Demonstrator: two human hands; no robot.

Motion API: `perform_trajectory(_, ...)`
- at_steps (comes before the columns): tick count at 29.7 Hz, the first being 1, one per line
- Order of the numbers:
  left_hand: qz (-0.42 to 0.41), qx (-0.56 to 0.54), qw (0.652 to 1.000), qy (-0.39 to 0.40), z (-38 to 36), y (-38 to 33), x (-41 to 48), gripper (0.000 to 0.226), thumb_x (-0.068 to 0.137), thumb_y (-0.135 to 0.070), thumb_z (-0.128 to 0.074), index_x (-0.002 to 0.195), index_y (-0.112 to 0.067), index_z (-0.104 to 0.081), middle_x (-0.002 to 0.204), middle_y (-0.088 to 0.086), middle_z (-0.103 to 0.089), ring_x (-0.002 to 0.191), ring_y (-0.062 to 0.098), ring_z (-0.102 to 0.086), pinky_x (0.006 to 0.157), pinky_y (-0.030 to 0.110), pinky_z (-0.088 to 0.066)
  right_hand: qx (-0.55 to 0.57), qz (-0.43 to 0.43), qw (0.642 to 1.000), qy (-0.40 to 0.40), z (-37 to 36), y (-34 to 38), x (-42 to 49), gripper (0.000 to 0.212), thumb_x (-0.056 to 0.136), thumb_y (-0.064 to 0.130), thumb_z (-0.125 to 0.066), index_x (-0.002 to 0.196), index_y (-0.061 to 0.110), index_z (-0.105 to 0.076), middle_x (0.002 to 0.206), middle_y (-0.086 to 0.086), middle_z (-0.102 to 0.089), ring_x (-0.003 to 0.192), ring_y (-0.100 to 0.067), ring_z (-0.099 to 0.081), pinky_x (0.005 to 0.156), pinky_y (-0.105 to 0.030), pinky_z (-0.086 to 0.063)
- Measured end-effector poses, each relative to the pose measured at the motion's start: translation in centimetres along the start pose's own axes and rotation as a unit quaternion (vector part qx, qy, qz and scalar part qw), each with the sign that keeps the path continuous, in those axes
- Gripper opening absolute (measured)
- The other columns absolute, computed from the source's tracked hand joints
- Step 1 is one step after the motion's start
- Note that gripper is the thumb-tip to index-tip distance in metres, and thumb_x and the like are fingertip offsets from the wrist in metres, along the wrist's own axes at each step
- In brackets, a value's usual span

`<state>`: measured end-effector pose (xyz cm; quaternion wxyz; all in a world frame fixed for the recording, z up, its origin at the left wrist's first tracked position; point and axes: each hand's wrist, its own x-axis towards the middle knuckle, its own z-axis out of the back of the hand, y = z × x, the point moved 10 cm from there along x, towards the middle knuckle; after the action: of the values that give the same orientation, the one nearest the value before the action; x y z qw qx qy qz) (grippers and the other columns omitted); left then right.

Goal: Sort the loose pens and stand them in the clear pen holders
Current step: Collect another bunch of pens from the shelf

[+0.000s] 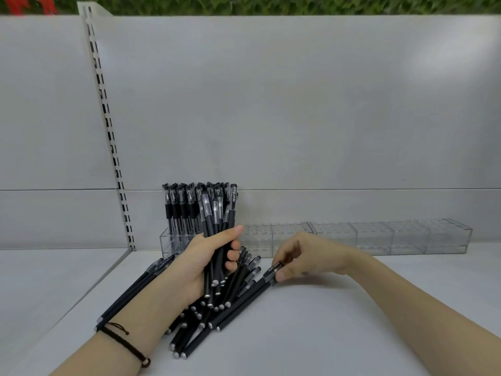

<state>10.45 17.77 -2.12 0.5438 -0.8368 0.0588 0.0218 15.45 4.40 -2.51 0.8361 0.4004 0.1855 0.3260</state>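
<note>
My left hand (202, 263) grips a bundle of black pens (217, 221) upright, caps up, above a heap of loose black pens (217, 310) lying on the white shelf. My right hand (303, 260) pinches the capped end of one pen (267, 279) at the right edge of the heap. Behind the left hand, several black pens (180, 204) stand in the leftmost clear pen holder (166, 241). A row of clear pen holders (374, 236) with no pens in them runs to the right along the back wall.
The white shelf surface (325, 321) spreads in front and to the right of the heap. A slotted metal upright (108, 131) rises at the left against the grey back panel. A step in the shelf edge (81, 297) runs diagonally at the left.
</note>
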Motion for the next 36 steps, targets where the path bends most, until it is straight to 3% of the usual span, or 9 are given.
perform_trajectory(4, 0.023, -0.012, 1.000, 0.005, 0.0, 0.2, -0.2, 0.021, 0.069, -0.020, -0.075, 0.078, -0.004, -0.064, 0.065, 0.007, -0.060, 0.050, 0.014, -0.056, 0.044, 0.019, -0.050, 0.120, 0.032, 0.992, -0.016, 0.9, 0.9, -0.1, 0.016, 0.076, 0.010, -0.076, 0.091, 0.005, -0.074, 0.081, -0.014, -0.061, 0.066, -0.014, -0.052, 0.060, -0.020, -0.043)
perform_trajectory(9, 0.033, -0.029, 0.999, 0.012, -0.3, 0.6, 0.1, 0.017, 0.071, -0.018, -0.072, 0.065, -0.003, -0.075, 0.095, 0.016, -0.073, 0.090, 0.026, -0.073, 0.077, 0.033, -0.060, 0.297, 0.066, 0.951, -0.051, 1.8, 2.4, -0.2, 0.021, 0.074, 0.011, -0.070, 0.095, 0.005, -0.070, 0.077, -0.001, -0.065, 0.068, -0.009, -0.057, 0.065, -0.017, -0.048)
perform_trajectory(12, 0.050, 0.019, 0.997, 0.061, -1.6, 1.1, -0.2, 0.029, 0.080, -0.020, -0.065, 0.093, 0.005, -0.073, 0.109, 0.022, -0.070, 0.104, 0.031, -0.069, 0.088, 0.043, -0.055, 0.347, 0.097, 0.929, -0.088, 2.6, 3.7, -0.1, 0.020, 0.075, 0.011, -0.067, 0.094, 0.004, -0.067, 0.076, 0.000, -0.064, 0.067, -0.009, -0.054, 0.060, -0.015, -0.046)
perform_trajectory(15, 0.029, 0.053, 0.994, 0.091, -2.8, 0.9, -0.5, 0.038, 0.084, -0.018, -0.063, 0.109, 0.010, -0.065, 0.111, 0.023, -0.070, 0.103, 0.033, -0.069, 0.090, 0.044, -0.056, 0.324, 0.117, 0.931, -0.122, 3.2, 4.8, -0.2, 0.014, 0.075, 0.014, -0.069, 0.087, 0.008, -0.069, 0.080, -0.002, -0.064, 0.074, -0.014, -0.053, 0.065, -0.018, -0.046)
perform_trajectory(19, -0.001, 0.067, 0.993, 0.100, -4.1, 0.8, -0.9, 0.032, 0.087, -0.015, -0.062, 0.114, 0.003, -0.061, 0.104, 0.020, -0.072, 0.089, 0.027, -0.073, 0.072, 0.035, -0.059, 0.240, 0.141, 0.946, -0.167, 3.7, 6.1, -0.8, 0.002, 0.085, 0.007, -0.067, 0.086, 0.009, -0.068, 0.078, -0.004, -0.061, 0.069, -0.015, -0.047, 0.061, -0.020, -0.040)
perform_trajectory(27, -0.021, 0.081, 0.993, 0.085, -5.7, 0.7, -0.4, 0.007, 0.071, -0.015, -0.075, 0.067, -0.015, -0.069, 0.068, 0.005, -0.061, 0.058, 0.015, -0.059, 0.059, 0.027, -0.052, 0.199, 0.157, 0.936, -0.243, 5.5, 7.3, -2.7, 0.011, 0.082, 0.008, -0.073, 0.093, 0.007, -0.070, 0.072, 0.000, -0.062, 0.057, -0.005, -0.050, 0.057, -0.016, -0.044)
perform_trajectory(30, -0.050, 0.091, 0.992, 0.070, -6.9, 0.4, 0.0, 0.018, 0.066, -0.016, -0.077, 0.075, -0.013, -0.062, 0.061, 0.005, -0.054, 0.053, 0.015, -0.054, 0.054, 0.026, -0.051, 0.226, 0.173, 0.920, -0.269, 6.7, 7.3, -3.3, 0.030, 0.079, 0.009, -0.076, 0.107, 0.011, -0.066, 0.072, 0.002, -0.064, 0.058, -0.007, -0.052, 0.059, -0.018, -0.045)
perform_trajectory(32, -0.093, 0.105, 0.988, 0.057, -7.9, -0.3, 0.7, 0.025, 0.069, -0.012, -0.078, 0.087, -0.011, -0.061, 0.063, 0.004, -0.055, 0.054, 0.014, -0.056, 0.055, 0.026, -0.052, 0.255, 0.181, 0.904, -0.292, 7.8, 7.0, -3.8, 0.036, 0.078, 0.009, -0.076, 0.112, 0.013, -0.064, 0.073, 0.000, -0.065, 0.058, -0.008, -0.052, 0.061, -0.020, -0.046)
perform_trajectory(36, -0.203, 0.200, 0.959, 0.003, -9.1, -2.8, 2.4, 0.025, 0.077, -0.005, -0.078, 0.098, -0.008, -0.064, 0.076, 0.003, -0.068, 0.069, 0.017, -0.067, 0.073, 0.033, -0.057, 0.269, 0.198, 0.884, -0.326, 9.6, 6.8, -5.0, 0.017, 0.081, 0.008, -0.073, 0.096, 0.015, -0.071, 0.082, -0.006, -0.061, 0.062, -0.008, -0.052, 0.063, -0.020, -0.047)
